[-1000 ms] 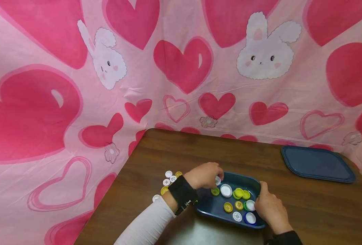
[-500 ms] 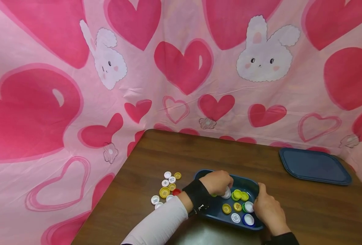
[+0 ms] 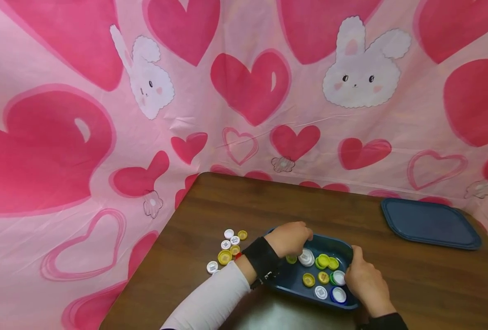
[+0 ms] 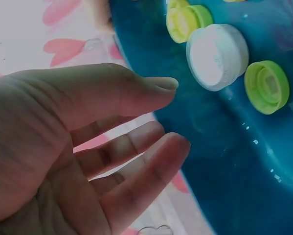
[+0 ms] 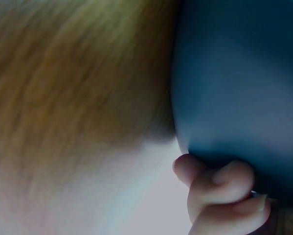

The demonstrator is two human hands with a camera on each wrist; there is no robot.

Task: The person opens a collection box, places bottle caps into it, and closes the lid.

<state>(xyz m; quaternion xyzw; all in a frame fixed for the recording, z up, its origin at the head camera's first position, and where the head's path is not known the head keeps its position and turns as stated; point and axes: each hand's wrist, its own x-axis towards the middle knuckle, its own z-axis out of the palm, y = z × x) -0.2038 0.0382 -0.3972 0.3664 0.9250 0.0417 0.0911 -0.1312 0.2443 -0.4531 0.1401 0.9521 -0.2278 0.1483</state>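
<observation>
Two hands at a blue tray of bottle caps

The head view shows a brown counter (image 3: 268, 206) with a blue tray (image 3: 293, 282) near its front edge. Inside the tray lie caps of white, yellow and green colour. The left hand (image 3: 289, 238) is over the far left part of the tray, just above a white cap (image 3: 307, 256). From this view I cannot tell if the fingers touch the cap.

The left wrist view gives the answer: the left hand (image 4: 73, 147) is relaxed, its fingers (image 4: 136, 147) almost straight, and it holds nothing. The white cap (image 4: 217, 56) lies on the tray floor near the thumb tip, apart from it, with a green cap (image 4: 267, 86) just beside.

The right hand (image 3: 365, 284) is at the right edge of the tray. The right wrist view shows its curled fingers (image 5: 224, 188) gripping the tray wall (image 5: 234, 83) from outside.

Only the head view shows a group of loose caps (image 3: 227, 250) on the counter left of the tray, and a blue lid (image 3: 431, 223) well apart at the right
</observation>
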